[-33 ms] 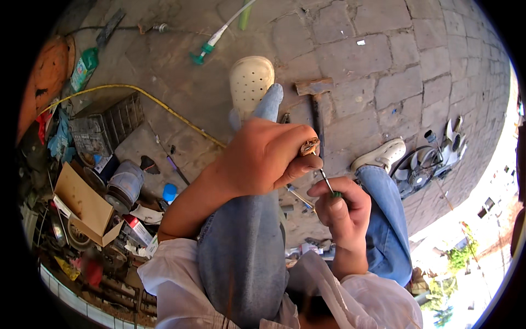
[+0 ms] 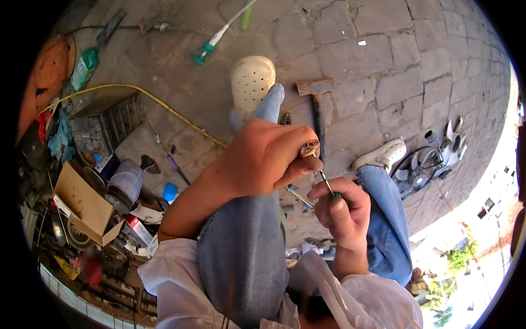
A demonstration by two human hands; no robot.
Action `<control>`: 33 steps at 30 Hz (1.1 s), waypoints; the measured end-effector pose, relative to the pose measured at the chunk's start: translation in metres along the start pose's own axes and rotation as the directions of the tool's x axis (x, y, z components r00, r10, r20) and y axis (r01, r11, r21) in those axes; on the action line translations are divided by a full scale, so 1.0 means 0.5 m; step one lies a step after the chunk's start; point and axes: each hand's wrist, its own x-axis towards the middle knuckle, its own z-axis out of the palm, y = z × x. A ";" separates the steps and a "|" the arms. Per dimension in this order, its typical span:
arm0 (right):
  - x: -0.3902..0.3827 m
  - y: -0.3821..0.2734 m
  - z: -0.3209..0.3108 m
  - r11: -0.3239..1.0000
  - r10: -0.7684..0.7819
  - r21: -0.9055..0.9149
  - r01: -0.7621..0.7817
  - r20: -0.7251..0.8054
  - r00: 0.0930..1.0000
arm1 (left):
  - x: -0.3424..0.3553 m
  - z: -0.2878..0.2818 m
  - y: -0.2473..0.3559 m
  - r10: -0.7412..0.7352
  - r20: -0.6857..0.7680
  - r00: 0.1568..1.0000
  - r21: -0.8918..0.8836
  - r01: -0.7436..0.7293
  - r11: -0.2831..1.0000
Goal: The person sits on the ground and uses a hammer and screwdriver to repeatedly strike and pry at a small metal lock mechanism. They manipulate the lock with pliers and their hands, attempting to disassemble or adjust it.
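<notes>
Clutching a small, rough brown piece (image 2: 309, 148) in left hand (image 2: 260, 156), beside the T-shaped, brown-headed hammer (image 2: 317, 107); pinching a thin, green-handled metal tool (image 2: 328, 184) in right hand (image 2: 349, 211). Cannot read print on red-and-white carton (image 2: 139, 229), lower left of hammer; see long yellow hose (image 2: 123, 85) to its left.

Shiny bare metal can be seen on the shaft of the slim screwdriver-like tool (image 2: 326, 181), and its handle looks to be made of glossy green plastic. The brown part (image 2: 309, 148) is covered in a rough, crusty finish, kinda rusty-looking. The hammer (image 2: 315, 86) is just as scruffy up top, though wood or rusted metal can't be told apart. Smooth matt plastic is seen on the clog (image 2: 251, 77), faded denim on the jeans (image 2: 235, 252), plain matt cardboard on the box (image 2: 82, 197).
</notes>
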 end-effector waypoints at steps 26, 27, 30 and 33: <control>-0.046 0.018 0.016 0.969 -0.160 -0.206 0.139 -0.089 0.983 | -0.011 0.021 0.043 0.027 0.096 0.995 -0.390 0.013 0.921; -0.049 0.016 0.019 0.935 -0.219 -0.310 0.172 -0.122 0.968 | -0.011 0.023 0.043 -0.002 0.099 0.995 -0.372 0.039 0.927; -0.052 0.020 0.038 0.752 -0.421 -0.617 0.231 -0.181 0.889 | -0.014 0.030 0.045 -0.068 0.067 0.995 -0.311 0.085 0.946; -0.045 0.027 0.052 0.492 -0.607 -0.835 0.248 -0.125 0.785 | -0.016 0.034 0.051 -0.122 0.053 0.991 -0.242 0.132 0.961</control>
